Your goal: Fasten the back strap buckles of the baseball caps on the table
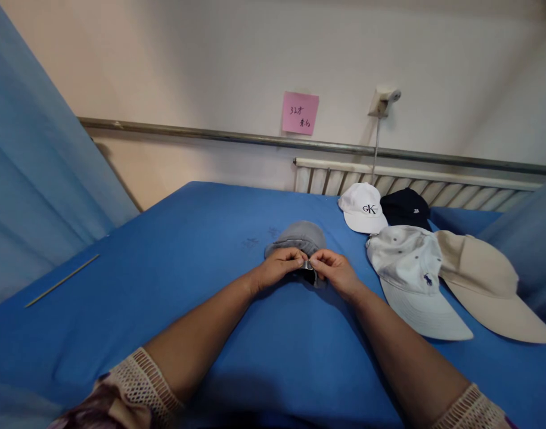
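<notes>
A grey cap (303, 231) lies on the blue-covered bed (201, 238), its brim pointing away from me and its back opening facing me. A small metal buckle (307, 265) on its back strap sits between my two hands. My left hand (282, 262) pinches the strap just left of the buckle, thumb and forefinger together. From the other side, my right hand (335, 269) pinches the strap close by the buckle's right edge. Both hands partly cover the cap's near side, and the strap itself is mostly hidden by my fingers.
On the right lie a white cap (361, 205), a black cap (405, 205), a pale grey cap (407, 268) and a beige cap (487, 268). A thin stick (62, 280) rests at left. Behind are a radiator (407, 179), a rail (201, 132) and blue curtains (40, 149).
</notes>
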Motion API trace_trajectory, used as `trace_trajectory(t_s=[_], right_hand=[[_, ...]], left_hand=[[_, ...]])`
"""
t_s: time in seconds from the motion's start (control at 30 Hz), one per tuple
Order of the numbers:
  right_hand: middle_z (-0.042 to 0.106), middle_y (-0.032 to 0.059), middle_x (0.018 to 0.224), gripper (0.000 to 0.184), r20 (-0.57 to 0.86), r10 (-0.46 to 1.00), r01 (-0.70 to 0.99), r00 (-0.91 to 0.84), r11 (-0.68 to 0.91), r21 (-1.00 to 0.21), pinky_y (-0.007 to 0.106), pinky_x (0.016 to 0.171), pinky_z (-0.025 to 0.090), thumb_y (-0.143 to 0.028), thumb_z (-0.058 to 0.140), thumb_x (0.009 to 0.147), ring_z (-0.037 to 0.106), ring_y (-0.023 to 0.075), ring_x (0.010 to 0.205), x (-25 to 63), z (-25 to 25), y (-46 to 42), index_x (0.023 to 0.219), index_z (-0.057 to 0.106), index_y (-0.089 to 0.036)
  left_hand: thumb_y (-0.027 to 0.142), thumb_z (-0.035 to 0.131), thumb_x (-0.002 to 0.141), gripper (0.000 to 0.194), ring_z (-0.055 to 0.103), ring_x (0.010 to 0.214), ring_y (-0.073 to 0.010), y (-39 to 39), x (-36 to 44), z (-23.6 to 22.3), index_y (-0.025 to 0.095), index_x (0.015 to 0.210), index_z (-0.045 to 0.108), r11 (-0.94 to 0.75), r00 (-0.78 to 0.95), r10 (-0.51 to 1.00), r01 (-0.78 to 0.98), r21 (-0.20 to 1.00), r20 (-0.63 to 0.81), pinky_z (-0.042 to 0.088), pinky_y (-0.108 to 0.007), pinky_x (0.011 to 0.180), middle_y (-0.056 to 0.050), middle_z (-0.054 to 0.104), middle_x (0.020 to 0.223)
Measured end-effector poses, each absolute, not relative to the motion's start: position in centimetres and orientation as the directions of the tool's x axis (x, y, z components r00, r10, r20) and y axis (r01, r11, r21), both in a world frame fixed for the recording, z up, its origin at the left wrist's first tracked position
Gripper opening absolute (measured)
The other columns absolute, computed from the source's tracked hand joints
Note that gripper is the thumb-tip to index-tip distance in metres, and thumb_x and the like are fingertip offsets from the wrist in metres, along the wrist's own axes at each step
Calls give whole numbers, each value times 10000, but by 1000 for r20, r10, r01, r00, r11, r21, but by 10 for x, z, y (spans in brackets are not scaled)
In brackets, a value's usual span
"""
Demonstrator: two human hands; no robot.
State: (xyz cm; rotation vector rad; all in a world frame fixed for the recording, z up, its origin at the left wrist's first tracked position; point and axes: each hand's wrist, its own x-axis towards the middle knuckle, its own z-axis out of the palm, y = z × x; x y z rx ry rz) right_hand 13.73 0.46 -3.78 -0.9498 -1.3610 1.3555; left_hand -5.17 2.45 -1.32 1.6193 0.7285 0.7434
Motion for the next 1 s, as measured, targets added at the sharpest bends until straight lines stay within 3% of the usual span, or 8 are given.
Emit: trace_trajectory(t_s=[0.2,0.43,0.6,0.73,1.0], right_hand=[[539,-44,551,319,85,979,-142,-184,59,-988,222,475,349,-484,724,712,453,89,478,136,-40,5,791,625,-191],[591,-29,629,318,145,975,-177,-168,115,-978,249,548,435,-443,741,701,516,104,541,136,-45,7,879,626,-205],[634,4,817,347,170,969,-200,-180,133,-971,255,569,469,-391,775,659,541,100,591,135,-43,6,906,606,-216],[612,-11,778,323,197,957,-173,-215,161,-972,238,528,444,-350,749,683,513,85,541,136,-41,5,934,598,-214],[636,4,814,233,190,954,-125,-232,165,-978,230,473,412,-298,669,696,500,80,498,139,-37,3,899,607,-201]], left_hand=[[367,628,794,245,468,665,-108,22,-53,-6,145,727,549,-267,568,815,197,943,112,364,-260,633,1,537,721],[283,693,747,345,543,686,-117,15,-50,-1,172,1048,566,-405,561,802,260,877,204,422,-257,662,22,584,752],[281,674,765,226,581,761,-147,16,-52,-2,181,964,630,-527,578,775,366,767,257,440,-281,717,-8,635,823],[235,668,750,126,603,796,-159,14,-50,0,174,848,619,-555,566,775,395,732,283,448,-291,745,-21,663,858],[229,698,720,194,616,782,-156,14,-56,4,162,895,650,-516,638,741,343,785,209,469,-284,721,-31,679,860]])
